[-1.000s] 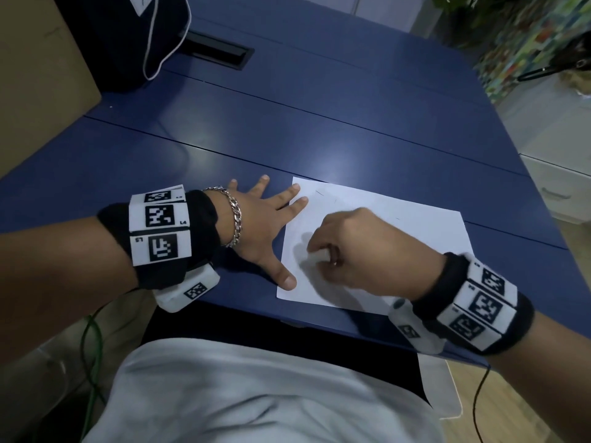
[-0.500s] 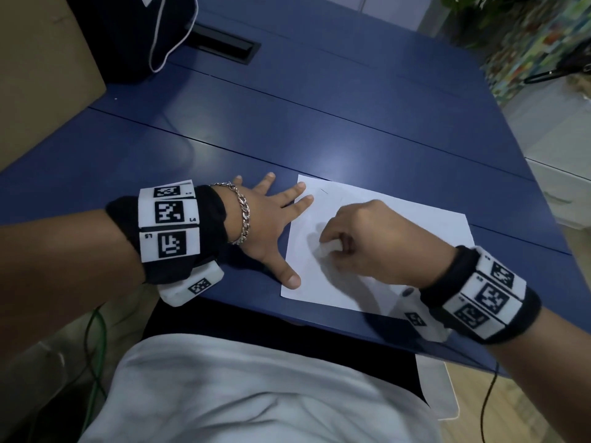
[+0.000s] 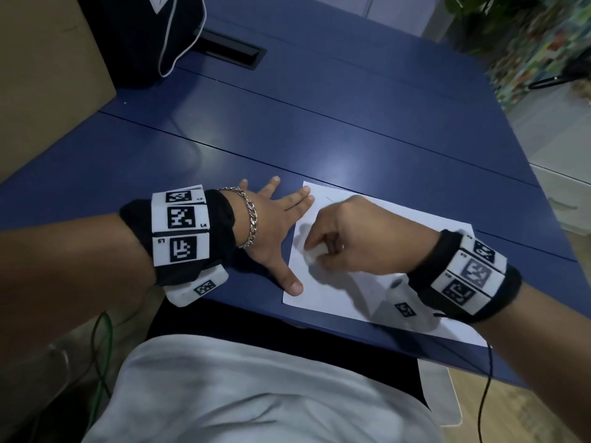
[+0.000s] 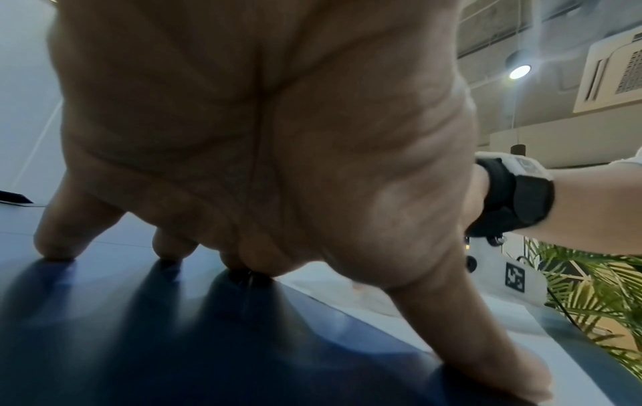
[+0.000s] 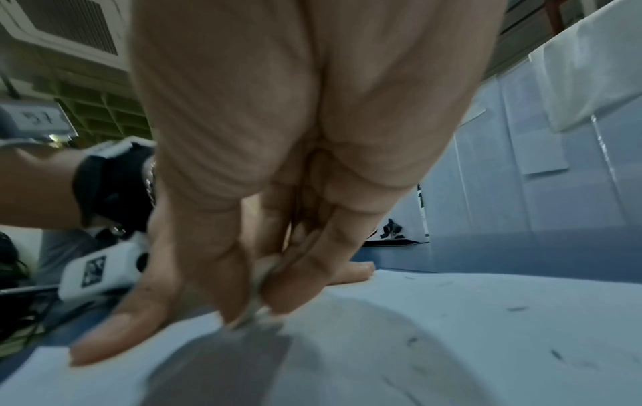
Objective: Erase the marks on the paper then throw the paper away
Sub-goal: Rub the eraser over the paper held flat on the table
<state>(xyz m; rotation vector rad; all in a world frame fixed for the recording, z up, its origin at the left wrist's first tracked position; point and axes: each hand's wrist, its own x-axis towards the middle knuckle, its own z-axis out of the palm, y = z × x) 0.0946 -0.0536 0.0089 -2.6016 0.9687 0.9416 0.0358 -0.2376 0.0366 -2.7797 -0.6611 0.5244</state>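
A white paper (image 3: 399, 247) lies on the blue table (image 3: 287, 123) near its front edge. My left hand (image 3: 275, 219) lies flat with spread fingers; its thumb (image 3: 292, 284) and two fingertips press the paper's left edge. In the left wrist view the left thumb (image 4: 486, 357) presses down on the paper (image 4: 347, 288). My right hand (image 3: 345, 231) pinches a small white eraser (image 3: 311, 254) against the sheet's left part. The right wrist view shows the eraser (image 5: 259, 291) between thumb and fingers, touching the paper (image 5: 416, 329). Faint pencil marks (image 5: 517, 309) are scattered there.
A dark bag (image 3: 137, 36) and a cardboard box (image 3: 48, 75) stand at the back left, beside a black cable slot (image 3: 230, 49). A white cabinet (image 3: 569, 203) stands right of the table. My lap is just below the front edge.
My right hand with the eraser slid a little right and away over the paper, then back toward the left edge. The left hand kept pressing the sheet in place.
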